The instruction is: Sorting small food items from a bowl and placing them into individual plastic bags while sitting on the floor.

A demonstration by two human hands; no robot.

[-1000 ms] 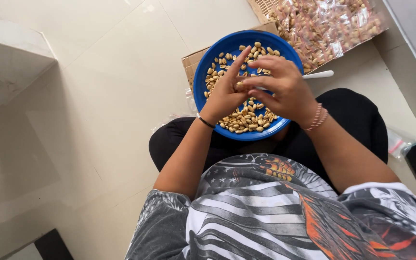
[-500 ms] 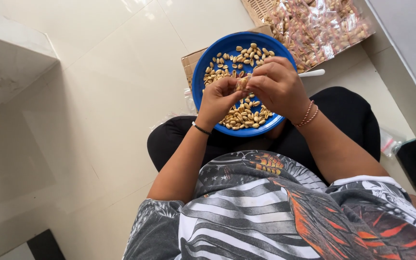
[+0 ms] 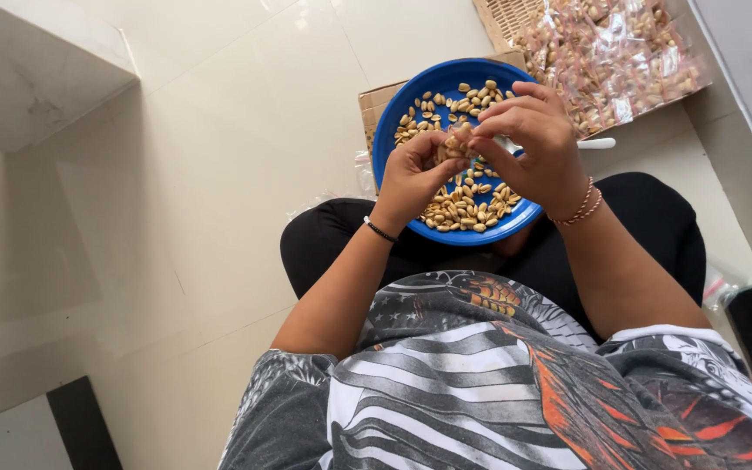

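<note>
- Pale glossy tiled floor [image 3: 202, 174] spreads out left of and beneath both hands.
- Clear plastic bags of packed nuts in a woven tray [image 3: 611, 52], just beyond the right hand, up and to its right.
- Round blue plastic bowl [image 3: 393, 130] on the lap, directly under both hands; a brown cardboard piece [image 3: 374, 100] sticks out at its far-left edge.
- Right hand [image 3: 537, 148]: forearm comes in from lower right, wrist bent, fingers curled inward, tips pinching toward the left hand; beaded bracelet at the wrist.
- Left hand [image 3: 415, 174]: forearm rises from lower left, palm cupped, fingers closed round a small cluster of peeled peanuts [image 3: 454, 144] held between both hands' fingertips.
- Loose peanuts [image 3: 463, 209] lie in the bowl below the hands.
</note>
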